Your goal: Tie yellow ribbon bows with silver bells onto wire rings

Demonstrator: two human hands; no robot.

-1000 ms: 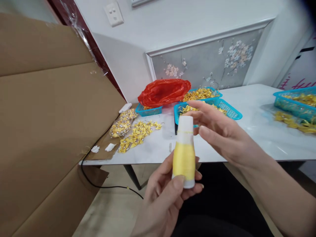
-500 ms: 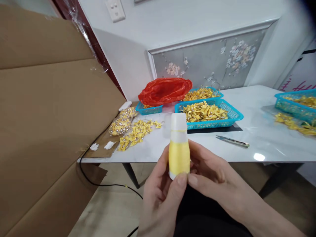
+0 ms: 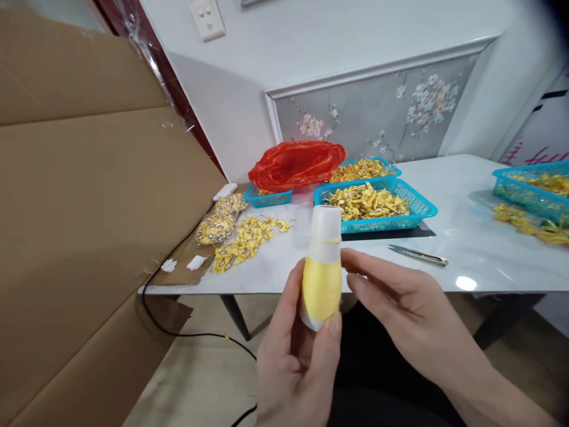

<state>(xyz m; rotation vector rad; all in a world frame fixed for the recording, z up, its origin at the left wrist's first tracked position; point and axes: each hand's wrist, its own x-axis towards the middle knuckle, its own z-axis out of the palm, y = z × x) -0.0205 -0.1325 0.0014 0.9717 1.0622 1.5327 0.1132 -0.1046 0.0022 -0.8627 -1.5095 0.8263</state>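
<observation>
A spool of yellow thread stands nearly upright in front of me, its white cone top bare except for one loop of thread around it. My left hand is closed around its lower part, thumb across the base and fingers on the left side. On the right, my right hand is beside the spool with its thumb off it. Its index fingertip reaches the spool's edge, and whether it touches is unclear. The other fingertips of that hand are hidden.
Blue baskets of yellow ribbon pieces stand on the white table. Thread snips lie near the front edge. A red plastic bag, loose yellow bows and a bagged bundle are left. A large cardboard box borders the left side.
My right hand has drawn away to the right, its thumb leaving the spool's base. The spool has tilted slightly, its top moving right, and stays in my left hand.
</observation>
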